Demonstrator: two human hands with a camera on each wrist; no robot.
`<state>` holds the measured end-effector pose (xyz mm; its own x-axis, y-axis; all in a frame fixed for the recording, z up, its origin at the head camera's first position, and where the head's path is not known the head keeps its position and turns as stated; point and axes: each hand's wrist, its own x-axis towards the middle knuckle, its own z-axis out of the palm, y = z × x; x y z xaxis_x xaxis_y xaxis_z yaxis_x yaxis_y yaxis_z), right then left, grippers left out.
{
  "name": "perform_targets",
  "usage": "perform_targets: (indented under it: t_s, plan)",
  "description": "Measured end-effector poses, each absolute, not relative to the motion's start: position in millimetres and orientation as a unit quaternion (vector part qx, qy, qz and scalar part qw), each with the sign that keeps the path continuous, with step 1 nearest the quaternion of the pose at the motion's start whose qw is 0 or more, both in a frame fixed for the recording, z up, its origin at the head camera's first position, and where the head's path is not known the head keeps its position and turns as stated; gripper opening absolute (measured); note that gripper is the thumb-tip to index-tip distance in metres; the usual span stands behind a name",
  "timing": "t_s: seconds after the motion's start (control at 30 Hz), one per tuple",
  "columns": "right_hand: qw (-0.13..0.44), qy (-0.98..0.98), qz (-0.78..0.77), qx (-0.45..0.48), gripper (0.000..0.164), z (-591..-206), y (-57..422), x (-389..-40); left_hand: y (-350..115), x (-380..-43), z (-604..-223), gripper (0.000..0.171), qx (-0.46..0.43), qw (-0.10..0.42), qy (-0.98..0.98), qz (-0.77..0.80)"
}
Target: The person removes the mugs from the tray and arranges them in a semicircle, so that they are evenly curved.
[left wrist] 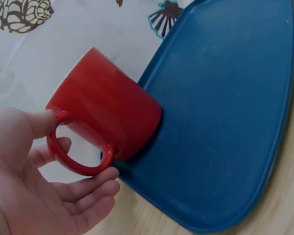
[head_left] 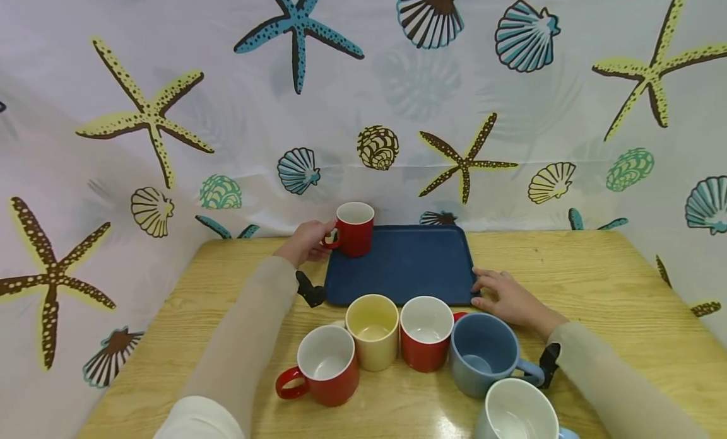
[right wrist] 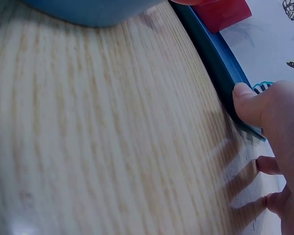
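Observation:
A red mug (head_left: 356, 240) with a white inside stands upright at the back left corner of the dark blue tray (head_left: 423, 262). My left hand (head_left: 309, 240) pinches its handle (left wrist: 78, 169) between thumb and index finger, the other fingers spread below, as the left wrist view shows. At the tray's right side rests my right hand (head_left: 505, 297). In the right wrist view its thumb (right wrist: 245, 100) lies against the tray's rim, while its other fingers are spread, their tips down on the table.
In front of the tray on the wooden table (head_left: 568, 269) stand a red mug (head_left: 335, 385), a yellow mug (head_left: 375, 351), another red mug (head_left: 423, 351), a blue mug (head_left: 483, 369) and a pale mug (head_left: 505, 420). A patterned cloth (head_left: 341, 111) hangs behind.

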<state>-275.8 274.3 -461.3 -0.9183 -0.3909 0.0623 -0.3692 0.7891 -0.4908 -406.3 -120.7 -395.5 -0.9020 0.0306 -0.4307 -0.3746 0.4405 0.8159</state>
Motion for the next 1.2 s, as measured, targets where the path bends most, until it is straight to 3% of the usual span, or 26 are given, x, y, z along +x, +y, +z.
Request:
perform_targets:
  t_s: [0.17, 0.73, 1.2]
  plan:
    - [0.018, 0.946, -0.25, -0.205, 0.026, -461.9, 274.0, -275.9, -116.8, -401.1, -393.1, 0.056, -0.107, 0.205, 0.805, 0.547]
    - [0.03, 0.95, -0.249, -0.186, 0.026, -462.4, 273.1, -276.4, -127.2, -382.7, -411.5, 0.06, -0.103, 0.17, 0.775, 0.6]
    - [0.02, 0.948, -0.249, -0.198, 0.025, -461.4, 270.9, -275.8, -141.5, -361.5, -408.5, 0.05, -0.081, 0.152, 0.735, 0.656]
